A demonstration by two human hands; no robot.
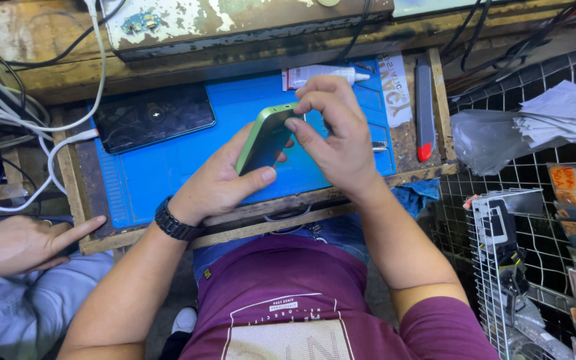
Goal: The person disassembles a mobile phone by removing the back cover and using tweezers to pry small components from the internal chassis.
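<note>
My left hand [218, 180] grips a green-cased phone [265, 137], tilted on edge above a blue work mat [161, 167]. The fingers of my right hand [338, 130] curl over the phone's upper edge and pinch at its top corner; anything small between them is hidden. A black watch [176, 223] sits on my left wrist. A dark phone with a cracked screen [153, 117] lies flat on the mat to the left.
A white glue tube [321, 75] lies at the mat's far edge, a grey and red utility knife [424, 110] to the right. White cables [28, 120] hang at left. Another person's hand [25, 243] rests on the bench's left corner. Wire racks [501, 267] stand at right.
</note>
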